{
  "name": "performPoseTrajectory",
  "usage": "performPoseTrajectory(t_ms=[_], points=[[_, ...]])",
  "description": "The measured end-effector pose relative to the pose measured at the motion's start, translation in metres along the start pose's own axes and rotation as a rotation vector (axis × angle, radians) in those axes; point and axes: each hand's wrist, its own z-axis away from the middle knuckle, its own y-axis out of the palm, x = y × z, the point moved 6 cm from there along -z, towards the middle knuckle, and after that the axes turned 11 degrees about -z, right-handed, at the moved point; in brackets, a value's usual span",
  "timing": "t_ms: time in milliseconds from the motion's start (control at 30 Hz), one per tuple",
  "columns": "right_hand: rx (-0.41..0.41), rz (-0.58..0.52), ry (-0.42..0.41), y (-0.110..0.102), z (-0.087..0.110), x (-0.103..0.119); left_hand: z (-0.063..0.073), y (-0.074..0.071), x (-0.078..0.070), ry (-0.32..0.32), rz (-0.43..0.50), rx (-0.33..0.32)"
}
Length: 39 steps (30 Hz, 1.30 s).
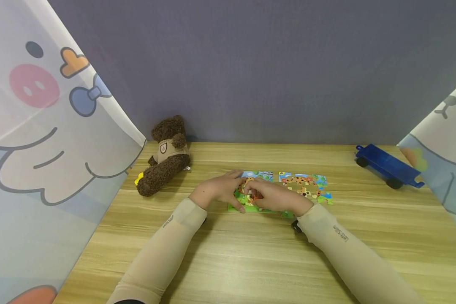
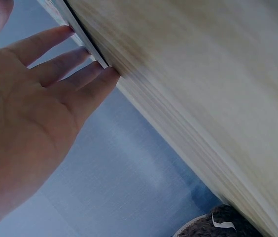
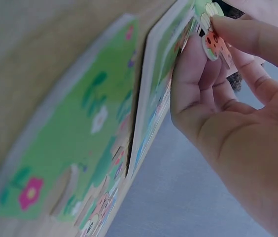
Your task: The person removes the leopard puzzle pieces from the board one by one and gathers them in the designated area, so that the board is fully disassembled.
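In the right wrist view a jigsaw puzzle piece, orange with dark spots and some green, is pinched between the thumb and fingers of my right hand. That hand is above a colourful puzzle board lying flat on the table. My left hand lies at the board's left side, its fingers extended; in the left wrist view the fingertips touch the board's edge. Right of the board lies a partly assembled puzzle with gaps in its picture. Both hands cover part of the board.
A brown teddy bear leans at the table's back left. A blue wheeled toy wagon stands at the right. Behind the wooden table rises a grey fabric wall, with cartoon-printed curtains at the sides.
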Motion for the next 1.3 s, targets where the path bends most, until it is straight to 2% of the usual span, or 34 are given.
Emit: performPoseTrajectory(t_ms=[300, 500, 867, 1067, 1300], points=[[0.007, -0.049, 0.017, -0.001, 0.002, -0.002, -0.001, 0.001, 0.000, -0.008, 0.004, 0.002], [-0.044, -0.125, 0.045, -0.008, 0.007, -0.006, -0.001, 0.000, 0.000, -0.012, -0.002, -0.002], [-0.074, -0.209, 0.009, -0.027, 0.019, -0.013, -0.002, 0.001, 0.000, -0.014, -0.015, 0.001], [-0.114, -0.251, 0.031, -0.040, 0.030, -0.021, -0.003, 0.000, 0.001, -0.019, -0.015, 0.007], [-0.121, -0.284, 0.035, -0.058, 0.052, -0.031, -0.001, 0.001, -0.001, -0.006, -0.010, 0.016]])
